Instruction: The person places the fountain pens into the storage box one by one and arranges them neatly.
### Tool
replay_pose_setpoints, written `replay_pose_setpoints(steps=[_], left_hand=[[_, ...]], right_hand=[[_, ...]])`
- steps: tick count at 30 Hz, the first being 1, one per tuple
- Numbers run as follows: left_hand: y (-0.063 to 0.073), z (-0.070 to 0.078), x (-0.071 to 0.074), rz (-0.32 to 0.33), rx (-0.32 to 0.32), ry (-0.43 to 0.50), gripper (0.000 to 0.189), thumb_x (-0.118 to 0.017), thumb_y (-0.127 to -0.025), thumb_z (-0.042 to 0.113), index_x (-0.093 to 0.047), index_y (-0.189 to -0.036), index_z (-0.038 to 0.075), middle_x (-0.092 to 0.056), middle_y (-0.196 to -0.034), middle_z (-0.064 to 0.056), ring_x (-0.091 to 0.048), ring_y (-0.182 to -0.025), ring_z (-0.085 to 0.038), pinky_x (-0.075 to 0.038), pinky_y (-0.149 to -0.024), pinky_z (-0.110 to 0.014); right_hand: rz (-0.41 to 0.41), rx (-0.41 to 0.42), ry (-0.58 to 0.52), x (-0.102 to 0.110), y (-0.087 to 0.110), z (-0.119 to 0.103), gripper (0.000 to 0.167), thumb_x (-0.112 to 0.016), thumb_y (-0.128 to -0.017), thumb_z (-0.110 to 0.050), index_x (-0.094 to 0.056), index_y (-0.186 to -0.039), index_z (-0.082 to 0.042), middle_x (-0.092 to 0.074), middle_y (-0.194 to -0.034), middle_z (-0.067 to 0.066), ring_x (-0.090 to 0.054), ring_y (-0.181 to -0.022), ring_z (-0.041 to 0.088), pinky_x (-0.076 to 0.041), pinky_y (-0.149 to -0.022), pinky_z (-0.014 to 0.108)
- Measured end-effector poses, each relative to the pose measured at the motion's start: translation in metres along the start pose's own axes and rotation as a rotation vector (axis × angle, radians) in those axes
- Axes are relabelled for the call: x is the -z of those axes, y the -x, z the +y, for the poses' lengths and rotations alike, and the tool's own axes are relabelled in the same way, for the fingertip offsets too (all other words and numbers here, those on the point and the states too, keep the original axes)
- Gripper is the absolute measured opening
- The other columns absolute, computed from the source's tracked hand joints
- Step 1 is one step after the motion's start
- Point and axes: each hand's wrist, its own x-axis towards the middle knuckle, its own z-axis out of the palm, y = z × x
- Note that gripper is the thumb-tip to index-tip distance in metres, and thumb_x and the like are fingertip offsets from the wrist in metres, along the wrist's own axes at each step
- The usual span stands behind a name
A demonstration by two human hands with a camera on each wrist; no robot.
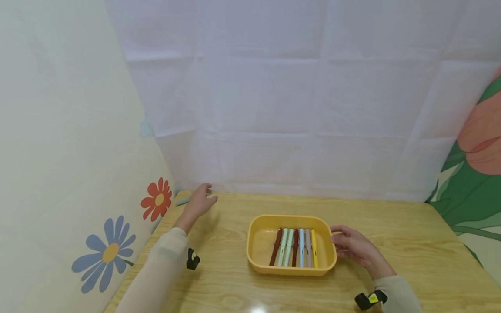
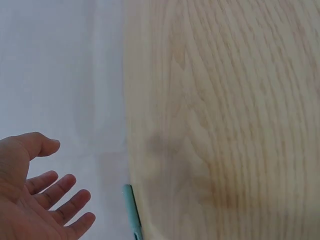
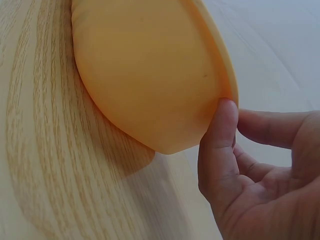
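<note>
My left hand [image 1: 200,202] reaches over the far left corner of the table, fingers spread and holding nothing. Partly behind it lies a teal pen [image 1: 182,202] at the table's back edge. The left wrist view shows that pen [image 2: 131,210] beside the fingertips, apart from them. At the right end of a yellow plastic tray [image 1: 289,271], my right hand [image 1: 356,248] pinches the rim between thumb and finger, as seen close up in the right wrist view. Several pens lie side by side in the tray: dark red [image 1: 275,248], mint green [image 1: 282,248], light blue [image 1: 301,248], mauve [image 1: 308,248] and yellow [image 1: 315,248].
The wood-grain table [image 1: 227,261] reaches back to a white cloth [image 1: 274,108] hanging along its far edge. A cloth with printed flowers [image 1: 159,199] lines the left side, and another with a large printed tulip [image 1: 483,139] hangs at the right.
</note>
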Motion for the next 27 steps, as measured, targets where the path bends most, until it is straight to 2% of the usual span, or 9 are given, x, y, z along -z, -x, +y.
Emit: replay_pose_setpoints(steps=[11,19,27], left_hand=[[-0.005,-0.025,0.007,0.025,0.028,-0.051,0.061,-0.056,-0.099,0.016,-0.034,-0.149,-0.011,-0.042,-0.146,-0.036,-0.043,-0.133,-0.051,-0.042,-0.107,-0.061],[0.000,-0.047,0.011,0.048,0.106,-0.129,0.065,-0.054,-0.092,0.018,-0.035,-0.147,-0.012,-0.040,-0.146,-0.037,-0.040,-0.131,-0.053,-0.036,-0.105,-0.069],[0.001,-0.061,0.008,0.035,0.136,-0.201,0.066,-0.053,-0.094,0.021,-0.034,-0.149,-0.011,-0.034,-0.149,-0.038,-0.028,-0.137,-0.057,-0.028,-0.108,-0.073]], right_hand=[[0.017,-0.011,-0.002,0.000,0.002,0.000,0.058,-0.061,-0.102,-0.016,-0.034,-0.147,0.009,-0.067,-0.101,0.005,-0.063,-0.083,0.015,-0.059,-0.069,0.029],[0.010,-0.009,-0.021,-0.001,0.001,0.002,0.051,-0.061,-0.101,-0.014,-0.040,-0.141,0.009,-0.066,-0.101,0.005,-0.063,-0.082,0.015,-0.058,-0.068,0.027],[0.016,-0.032,-0.036,0.000,0.002,0.003,0.051,-0.061,-0.099,-0.013,-0.040,-0.141,0.008,-0.066,-0.099,0.004,-0.063,-0.083,0.015,-0.058,-0.067,0.027]])
